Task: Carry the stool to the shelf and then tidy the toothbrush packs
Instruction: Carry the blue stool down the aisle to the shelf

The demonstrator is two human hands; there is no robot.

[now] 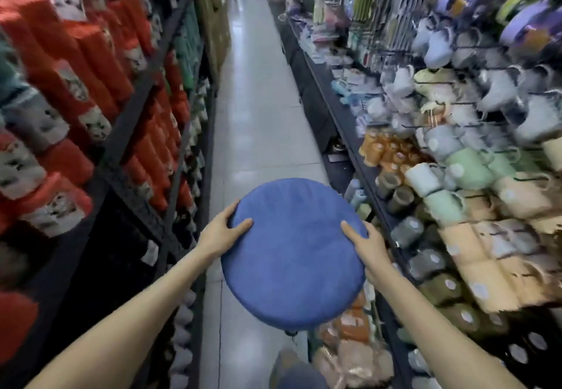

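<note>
Item: round stool with blue padded fabric seat (pixel 293 251), carried above grey tiled aisle floor (pixel 258 115). Left hand (pixel 220 232) and right hand (pixel 369 250) clasp opposite seat edges, thumbs on top. Step: carrying. Next: probably set down at toothbrush shelf, not identifiable here.

Your single head camera looks forward and down the aisle floor (pixel 258 90), close above your forearms.

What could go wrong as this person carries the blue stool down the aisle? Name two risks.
1. The stool is close to the mugs crowding the right shelf; it could knock one off.
2. The left hand and right hand grip only the seat's edge, so it might slip.
</note>
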